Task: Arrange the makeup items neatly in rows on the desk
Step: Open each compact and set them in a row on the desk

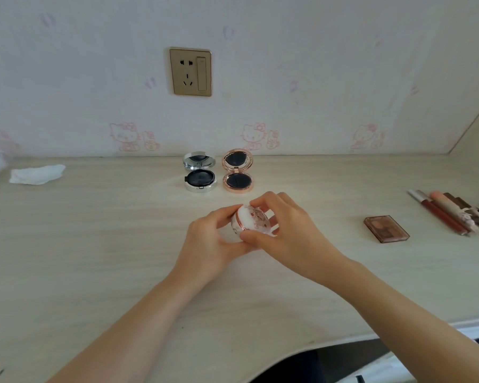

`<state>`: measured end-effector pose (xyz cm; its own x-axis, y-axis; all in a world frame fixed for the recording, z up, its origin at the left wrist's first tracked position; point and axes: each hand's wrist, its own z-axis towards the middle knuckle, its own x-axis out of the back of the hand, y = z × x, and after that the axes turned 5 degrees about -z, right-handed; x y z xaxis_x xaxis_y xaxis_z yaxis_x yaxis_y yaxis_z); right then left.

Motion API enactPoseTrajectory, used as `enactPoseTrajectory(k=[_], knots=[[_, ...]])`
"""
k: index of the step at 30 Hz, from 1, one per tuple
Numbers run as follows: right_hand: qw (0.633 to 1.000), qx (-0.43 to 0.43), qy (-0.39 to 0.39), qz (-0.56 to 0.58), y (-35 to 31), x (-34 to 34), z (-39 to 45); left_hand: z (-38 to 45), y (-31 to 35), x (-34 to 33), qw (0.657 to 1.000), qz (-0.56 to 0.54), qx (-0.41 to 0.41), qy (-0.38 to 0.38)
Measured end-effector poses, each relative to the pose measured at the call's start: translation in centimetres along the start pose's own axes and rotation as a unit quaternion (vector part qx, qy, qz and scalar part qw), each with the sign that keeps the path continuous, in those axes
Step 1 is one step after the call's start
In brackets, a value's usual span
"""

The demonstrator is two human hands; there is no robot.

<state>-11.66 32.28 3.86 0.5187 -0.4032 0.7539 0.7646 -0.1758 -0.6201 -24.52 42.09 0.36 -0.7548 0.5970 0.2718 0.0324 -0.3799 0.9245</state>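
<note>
Head view looks down on a pale wood-grain surface (94, 244) set against a wall. Near its middle, both hands hold a small round white compact (250, 221) printed with pink figures and ringed in rose gold. The left hand (213, 244) curls its fingers around the compact's left side and underside. The right hand (285, 230) pinches the lid, thumb at the near rim and fingertips at the far rim. Whether the compact touches the surface cannot be told.

Toward the back edge, just beyond the hands, two compacts stand open side by side, close but apart: a silver compact (199, 172) on the left and a rose-gold compact (237, 171) on the right, each with its mirror lid raised toward the wall.

Toward the right edge lies a brown eyeshadow palette (386, 228), and beyond it a cluster of pencils and tubes (451, 214) lying side by side, partly cut off by the frame. Near the back left corner lies a crumpled white tissue (36, 174). A gold wall socket (190, 71) sits on the wall above the open compacts.
</note>
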Motion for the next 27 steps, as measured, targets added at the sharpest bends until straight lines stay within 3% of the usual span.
enactPoseTrajectory(k=[11,17,27], knots=[[1.0,-0.007,-0.02,0.009,0.3,0.9,0.6,0.3,-0.8,0.0,1.0,0.006,0.014,0.003],[0.998,0.023,-0.027,-0.047,1.2,-0.1,0.9,0.2,-1.4,-0.5,0.994,0.104,0.035,-0.004],[0.995,0.051,-0.063,-0.058,2.7,0.1,1.5,0.3,-2.2,-0.4,0.981,0.191,-0.007,-0.007]])
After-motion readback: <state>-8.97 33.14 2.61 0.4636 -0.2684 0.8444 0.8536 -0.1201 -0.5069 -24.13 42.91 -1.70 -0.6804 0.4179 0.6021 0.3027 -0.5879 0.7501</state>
